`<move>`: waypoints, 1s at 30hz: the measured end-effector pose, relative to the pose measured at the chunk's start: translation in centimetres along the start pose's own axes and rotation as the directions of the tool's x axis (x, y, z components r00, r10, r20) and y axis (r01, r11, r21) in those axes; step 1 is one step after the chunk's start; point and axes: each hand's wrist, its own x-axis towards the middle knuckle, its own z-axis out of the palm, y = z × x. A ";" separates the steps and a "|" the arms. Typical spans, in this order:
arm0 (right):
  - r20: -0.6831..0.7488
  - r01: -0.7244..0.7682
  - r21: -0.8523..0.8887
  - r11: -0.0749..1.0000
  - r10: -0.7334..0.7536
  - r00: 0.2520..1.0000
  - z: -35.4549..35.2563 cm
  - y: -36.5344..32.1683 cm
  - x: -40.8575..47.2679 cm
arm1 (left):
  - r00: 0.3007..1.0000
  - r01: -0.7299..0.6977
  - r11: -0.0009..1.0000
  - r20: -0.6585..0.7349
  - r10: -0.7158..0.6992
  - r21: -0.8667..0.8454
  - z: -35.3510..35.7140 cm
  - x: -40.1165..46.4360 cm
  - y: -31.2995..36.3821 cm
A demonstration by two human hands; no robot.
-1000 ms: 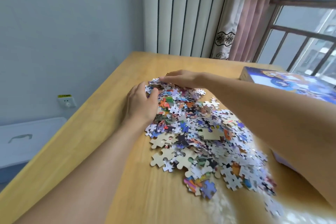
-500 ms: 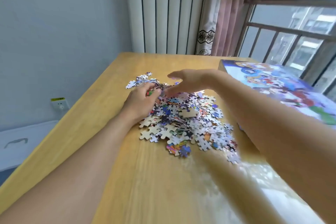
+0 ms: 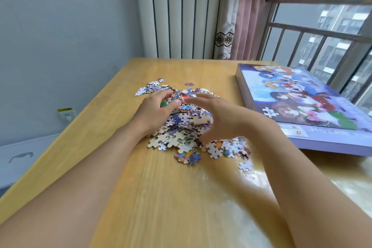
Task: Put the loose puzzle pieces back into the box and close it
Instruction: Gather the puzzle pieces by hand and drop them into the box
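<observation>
A mound of small, many-coloured cardboard puzzle pieces (image 3: pixel 184 125) is seen near the middle of the pale yellow wooden surface (image 3: pixel 161 197), with some pieces lying picture side up and others showing their plain cream backs. The mound is cupped between two bare hands. The left hand (image 3: pixel 155 111) is pressed against the mound's left side, its fingers (image 3: pixel 164 96) curled over the top of the heap and closed around a clump of pieces. The right hand (image 3: pixel 219 119) is set against the mound's right side, palm turned inward, with its fingers (image 3: pixel 198 99) held together and bent toward those of the left hand, so that the heap is squeezed upward between both palms. Stray pieces are left flat on the surface around the hands: a small scatter (image 3: pixel 150 87) toward the far edge, beyond the left hand, and a looser spread (image 3: pixel 227 149) toward the near edge, below the right wrist, with one white piece (image 3: pixel 245 165) lying apart. A flat rectangular purple cardboard box (image 3: pixel 298 104) printed with cartoon characters is seen lying by the right edge of the surface, well apart from the mound, with its printed lid on top. Whether any pieces are inside it cannot be told.
</observation>
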 end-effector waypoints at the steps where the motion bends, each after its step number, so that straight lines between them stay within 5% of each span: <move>1: 0.015 -0.017 -0.022 1.000 0.017 1.000 -0.1 0.1 -0.3 | 1.000 -0.004 1.000 -0.001 0.004 -0.008 0.0 -0.1 0.1; 4: 0.058 -0.072 -0.044 0.996 0.075 0.996 0.0 0.5 -0.8 | 1.000 -0.005 0.998 -0.010 0.005 -0.068 -0.2 -0.3 0.3; 13: -0.189 -0.032 0.034 0.999 0.038 0.981 1.3 1.6 0.2 | 1.000 -0.017 0.966 -0.010 0.015 -0.260 -0.1 -0.4 0.6; 19: -0.132 -0.045 0.020 0.999 0.047 0.990 1.9 1.9 1.8 | 0.999 -0.026 0.942 0.024 0.036 -0.335 -0.1 -0.5 0.4; 30: -0.279 -0.024 -0.053 0.998 0.009 0.960 1.9 2.0 2.3 | 0.995 -0.074 0.961 0.042 0.088 -0.267 -0.2 -0.7 0.4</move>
